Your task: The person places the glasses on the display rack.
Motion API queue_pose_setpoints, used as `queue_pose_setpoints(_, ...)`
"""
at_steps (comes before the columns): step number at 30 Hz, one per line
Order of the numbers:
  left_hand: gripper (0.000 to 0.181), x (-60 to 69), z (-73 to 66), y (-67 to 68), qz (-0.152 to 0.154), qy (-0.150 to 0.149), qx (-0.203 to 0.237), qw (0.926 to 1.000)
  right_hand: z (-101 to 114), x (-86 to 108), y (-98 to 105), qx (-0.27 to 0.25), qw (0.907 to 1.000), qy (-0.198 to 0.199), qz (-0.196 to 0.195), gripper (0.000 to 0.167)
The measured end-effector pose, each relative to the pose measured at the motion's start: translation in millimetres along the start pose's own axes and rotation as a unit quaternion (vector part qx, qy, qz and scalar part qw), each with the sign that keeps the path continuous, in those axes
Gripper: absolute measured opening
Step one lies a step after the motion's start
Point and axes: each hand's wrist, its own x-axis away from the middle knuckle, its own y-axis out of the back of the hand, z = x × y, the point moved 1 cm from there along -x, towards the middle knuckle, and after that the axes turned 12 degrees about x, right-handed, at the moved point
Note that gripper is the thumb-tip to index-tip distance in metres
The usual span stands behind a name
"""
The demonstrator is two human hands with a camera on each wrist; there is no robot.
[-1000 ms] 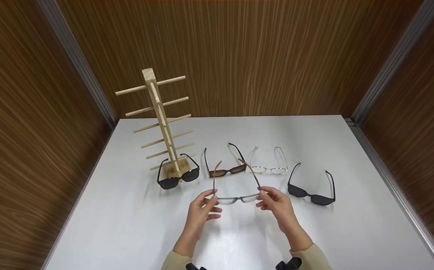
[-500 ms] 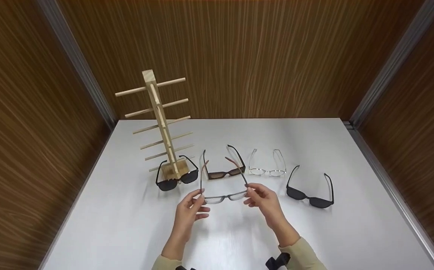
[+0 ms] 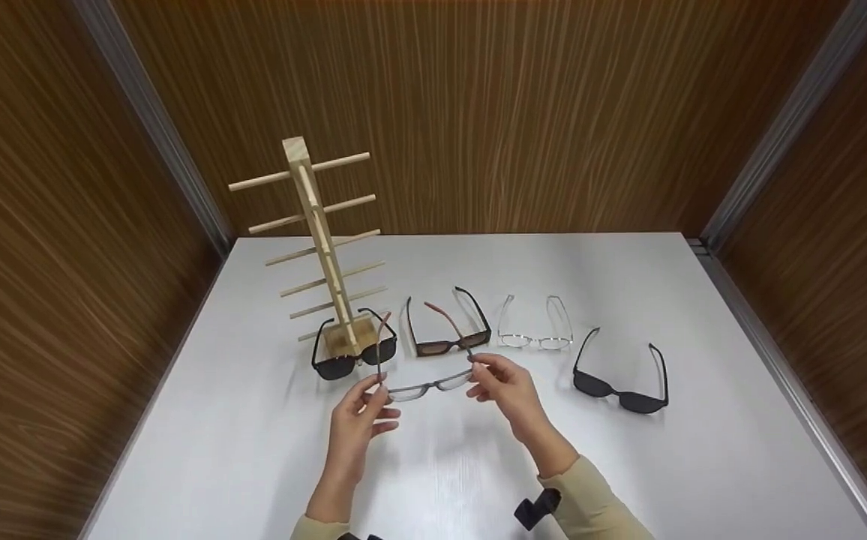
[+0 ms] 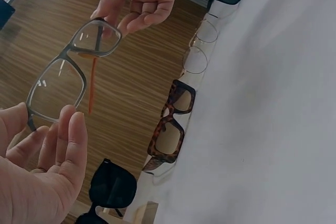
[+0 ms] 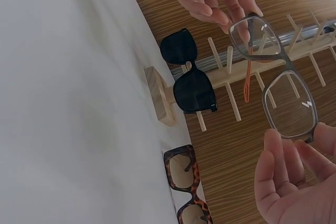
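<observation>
A pair of grey-framed eyeglasses with clear lenses and orange-tipped temples is held above the table, temples spread and pointing away. My left hand pinches its left corner between thumb and fingers. At the other corner, my right hand pinches the frame by its hinge. Both grips also show in the wrist views, where the eyeglasses span the two hands. Just beyond them stands a wooden display rack with several crossbars. Black sunglasses hang on its lowest part, near my left hand.
On the white table lie tortoiseshell sunglasses, thin metal-framed eyeglasses and black sunglasses, set out from the middle to the right. Wood-grain panels enclose the table at the back and sides.
Both hands have carried the grey eyeglasses leftward and slightly away, toward the rack. The frame tilts a little more, right side higher. The other glasses have stayed in place.
</observation>
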Motion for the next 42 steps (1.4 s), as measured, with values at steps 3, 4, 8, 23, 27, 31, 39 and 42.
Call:
queue_pose_setpoints(3,0.043,1.1,-3.7,2.6,-0.005,-0.009,-0.003,0.9999,3.8,-1.5,-3.6,0.004,0.9999,0.012,0.004,0.033)
queue_pose_setpoints(4,0.043,1.4,-5.0,3.5,-0.008,-0.012,-0.004,0.9999,5.4,-2.0,-4.7,0.006,0.9998,0.016,0.005,0.033)
queue_pose_setpoints(8,0.043,2.1,-9.8,6.8,-0.019,-0.018,-0.006,0.9996,10.9,-5.1,-9.4,0.009,0.9995,0.026,0.013,0.034)
queue_pose_setpoints(23,0.041,3.2,-18.1,23.4,-0.049,-0.042,-0.014,0.9978,18.1,-13.7,-30.0,-0.013,0.9986,0.023,0.045,0.036)
queue_pose_setpoints(27,0.036,2.7,-20.1,27.5,-0.058,-0.045,-0.018,0.9972,21.4,-16.8,-34.1,-0.013,0.9982,0.023,0.055,0.033)
queue_pose_setpoints(31,0.035,2.3,-23.6,33.0,-0.064,-0.046,-0.022,0.9966,23.9,-21.7,-39.9,-0.017,0.9971,0.024,0.071,0.033)
queue_pose_setpoints(39,0.039,-0.7,-36.0,44.6,-0.077,-0.062,-0.032,0.9945,33.7,-35.3,-58.1,-0.023,0.9957,0.03,0.084,0.033)
queue_pose_setpoints(42,0.042,-3.0,-39.7,46.8,-0.087,-0.054,-0.043,0.9939,35.0,-40.0,-63.5,-0.025,0.9959,0.025,0.083,0.033)
